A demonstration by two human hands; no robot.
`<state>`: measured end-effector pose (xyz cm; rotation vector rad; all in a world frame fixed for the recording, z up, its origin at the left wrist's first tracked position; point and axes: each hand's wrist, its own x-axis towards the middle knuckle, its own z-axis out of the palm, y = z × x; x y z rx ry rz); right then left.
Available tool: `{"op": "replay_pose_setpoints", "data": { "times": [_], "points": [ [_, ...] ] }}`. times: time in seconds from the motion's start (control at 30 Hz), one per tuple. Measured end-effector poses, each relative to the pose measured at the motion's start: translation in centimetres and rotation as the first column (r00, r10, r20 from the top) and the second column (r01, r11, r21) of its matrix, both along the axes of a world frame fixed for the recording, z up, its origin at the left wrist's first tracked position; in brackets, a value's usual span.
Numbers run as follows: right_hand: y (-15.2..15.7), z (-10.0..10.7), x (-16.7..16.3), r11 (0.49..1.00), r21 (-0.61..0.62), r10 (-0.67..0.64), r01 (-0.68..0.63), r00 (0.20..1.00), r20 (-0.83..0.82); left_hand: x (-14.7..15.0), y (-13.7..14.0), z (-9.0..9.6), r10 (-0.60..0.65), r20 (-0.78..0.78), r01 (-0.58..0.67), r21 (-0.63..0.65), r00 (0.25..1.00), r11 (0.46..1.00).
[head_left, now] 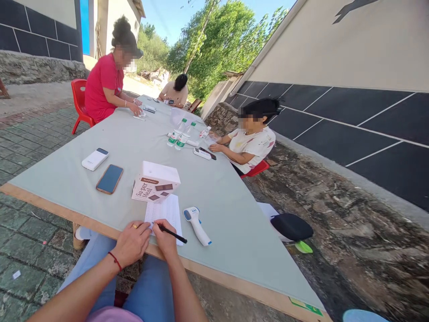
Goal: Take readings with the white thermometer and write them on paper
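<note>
A black pen (176, 234) is gripped in my right hand (165, 239), its tip end hidden by the fingers over a printed sheet of paper (171, 212). My left hand (133, 243) lies flat at the sheet's lower left corner, fingers stretched out towards the right hand. It wears a ring and a red bracelet. Behind the sheet stands a white box (159, 179) with brown lettering, covering part of the paper. To the right of the paper lies a white and blue infrared thermometer (197, 226).
A phone (110, 179) and a white power bank (95, 159) lie left of the box on the table (228, 214). Two water bottles (181, 136) stand farther back. One person (251, 138) sits at the right side, another (103, 89) at the left, a third (176, 91) at the far end.
</note>
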<state>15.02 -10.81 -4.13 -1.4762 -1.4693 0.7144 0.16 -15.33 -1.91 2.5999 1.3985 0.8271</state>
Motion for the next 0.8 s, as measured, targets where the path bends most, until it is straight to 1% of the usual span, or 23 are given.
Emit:
{"op": "replay_pose_setpoints", "data": {
  "times": [0.2,0.33,0.43,0.57,0.8],
  "points": [
    [-0.03,0.01,0.12,1.000,0.003,0.010,-0.010,1.000,-0.013,0.01,0.03,-0.21,0.002,-0.012,-0.002,-0.002,1.000,1.000],
    [-0.09,0.00,0.10,1.000,-0.005,-0.014,0.013,0.999,-0.050,0.04,0.03,-0.24,0.004,-0.024,-0.005,-0.002,1.000,1.000],
    [-0.11,0.09,0.05,1.000,-0.014,-0.028,0.028,0.999,-0.032,0.02,0.03,-0.24,0.005,-0.022,-0.005,-0.004,1.000,1.000],
    [-0.14,0.21,0.09,1.000,-0.019,-0.014,0.014,1.000,-0.009,0.00,0.00,-0.23,0.003,-0.036,-0.003,-0.005,0.999,1.000],
    [-0.20,0.16,0.27,1.000,-0.015,-0.002,0.001,1.000,-0.018,0.00,0.00,-0.33,0.010,-0.049,-0.010,0.002,0.999,1.000]
  ]
}}
